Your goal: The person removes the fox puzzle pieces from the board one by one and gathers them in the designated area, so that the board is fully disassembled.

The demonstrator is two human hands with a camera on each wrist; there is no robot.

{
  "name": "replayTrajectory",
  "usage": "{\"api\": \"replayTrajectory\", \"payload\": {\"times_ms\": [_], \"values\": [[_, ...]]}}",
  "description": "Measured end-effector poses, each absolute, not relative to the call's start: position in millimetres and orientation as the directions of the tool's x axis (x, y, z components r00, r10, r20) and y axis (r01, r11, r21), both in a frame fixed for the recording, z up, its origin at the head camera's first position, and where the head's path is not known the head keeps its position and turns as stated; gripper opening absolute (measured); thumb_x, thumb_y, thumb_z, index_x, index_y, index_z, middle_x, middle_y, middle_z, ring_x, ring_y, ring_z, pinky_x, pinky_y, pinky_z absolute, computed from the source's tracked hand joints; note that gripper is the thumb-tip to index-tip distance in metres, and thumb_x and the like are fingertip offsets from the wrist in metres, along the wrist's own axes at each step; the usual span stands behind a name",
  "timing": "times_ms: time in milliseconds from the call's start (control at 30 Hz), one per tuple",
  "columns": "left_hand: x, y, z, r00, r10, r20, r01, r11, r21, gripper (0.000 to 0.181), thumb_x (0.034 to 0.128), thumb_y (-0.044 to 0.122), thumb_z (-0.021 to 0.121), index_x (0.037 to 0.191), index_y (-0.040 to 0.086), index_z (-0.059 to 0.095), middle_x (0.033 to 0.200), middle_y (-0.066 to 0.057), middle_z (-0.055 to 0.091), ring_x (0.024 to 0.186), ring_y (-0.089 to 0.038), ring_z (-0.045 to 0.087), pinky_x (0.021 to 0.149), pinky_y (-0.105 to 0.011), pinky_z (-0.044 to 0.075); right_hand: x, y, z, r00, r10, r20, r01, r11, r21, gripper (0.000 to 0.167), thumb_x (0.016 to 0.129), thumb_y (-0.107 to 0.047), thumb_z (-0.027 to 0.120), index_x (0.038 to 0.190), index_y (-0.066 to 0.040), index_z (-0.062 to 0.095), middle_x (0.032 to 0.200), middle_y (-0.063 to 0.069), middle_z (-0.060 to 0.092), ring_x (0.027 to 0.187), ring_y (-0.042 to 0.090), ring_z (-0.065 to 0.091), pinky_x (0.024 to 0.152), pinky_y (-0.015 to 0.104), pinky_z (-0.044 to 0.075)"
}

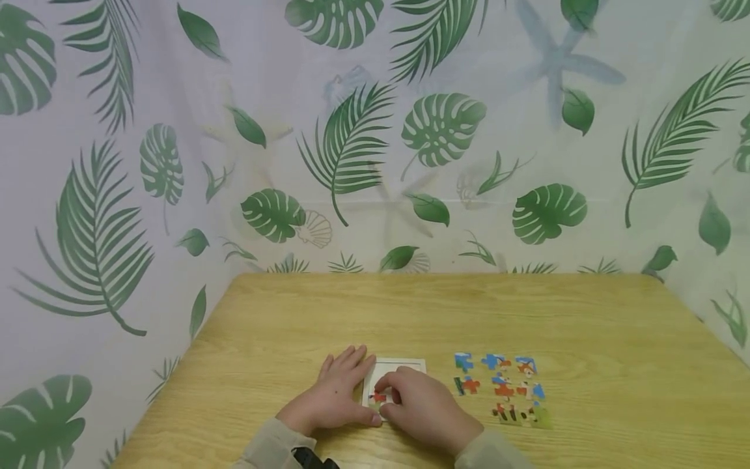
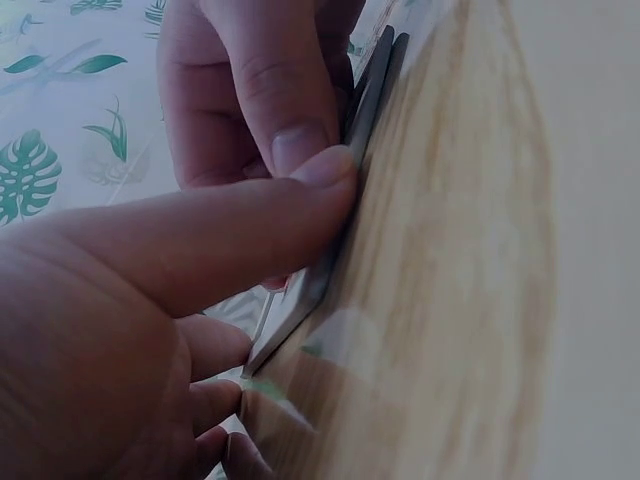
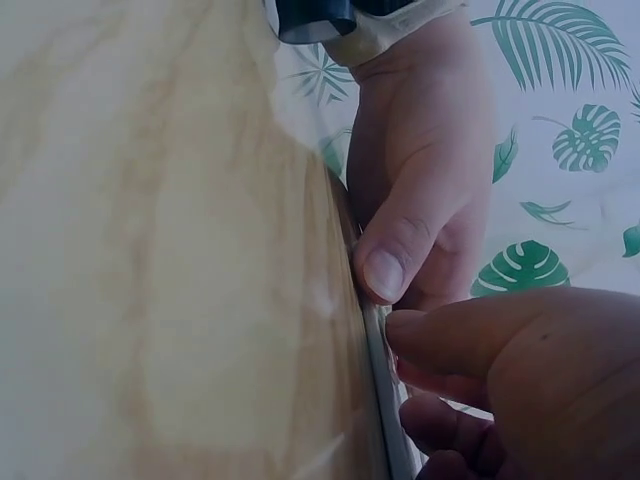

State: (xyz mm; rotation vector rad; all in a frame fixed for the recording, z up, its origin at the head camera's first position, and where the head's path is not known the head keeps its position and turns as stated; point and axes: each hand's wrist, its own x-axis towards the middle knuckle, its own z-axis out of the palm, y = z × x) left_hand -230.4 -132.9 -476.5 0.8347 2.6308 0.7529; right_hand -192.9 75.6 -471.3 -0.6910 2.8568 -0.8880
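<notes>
A small white puzzle tray point(image 1: 415, 365) lies on the table in front of me, its near side mostly covered by my hands. My left hand point(image 1: 336, 394) rests along its left side with fingers spread and straight; the thumb touches the near edge, as the left wrist view shows of the tray's rim point(image 2: 290, 315). Over the tray, my right hand point(image 1: 424, 407) has its index finger and thumb bent about a red and green jigsaw piece point(image 1: 378, 398) at the tray's lower left, pinching it. The right wrist view shows my right fingertips close beside the left thumb point(image 3: 385, 270); the piece is hidden there.
Several loose jigsaw pieces point(image 1: 502, 387) in blue, red and green lie in rough rows right of the tray. The wooden table point(image 1: 293, 312) ends at a leaf-patterned curtain point(image 1: 375, 247). A black device point(image 1: 310, 458) is strapped at my left wrist.
</notes>
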Motion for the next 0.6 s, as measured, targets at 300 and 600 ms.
{"api": "replayTrajectory", "payload": {"times_ms": [300, 600], "values": [[-229.4, -127.9, -472.6, -0.786, 0.610, -0.101, 0.459, 0.686, 0.565, 0.110, 0.0759, 0.057, 0.082, 0.159, 0.005, 0.031, 0.166, -0.018, 0.017, 0.153, -0.037, 0.007, 0.117, -0.064, -0.002, -196.3, 72.5, -468.0, -0.908, -0.418, 0.017, -0.349, 0.736, -0.580, 0.014, 0.088, -0.027, 0.076, 0.097, -0.019, 0.069, 0.076, -0.009, 0.051, 0.063, 0.007, 0.047, 0.055, 0.028, 0.040], [-232.4, -128.4, -475.4, -0.795, 0.597, -0.106, 0.449, 0.697, 0.559, 0.109, 0.0759, 0.057, 0.082, 0.159, 0.007, 0.032, 0.167, -0.016, 0.017, 0.153, -0.036, 0.007, 0.117, -0.063, -0.003, -195.9, 69.9, -469.5, -0.928, -0.373, 0.026, -0.313, 0.740, -0.595, 0.013, 0.089, -0.028, 0.076, 0.094, -0.020, 0.067, 0.074, -0.009, 0.051, 0.062, 0.007, 0.046, 0.055, 0.028, 0.040]]}}
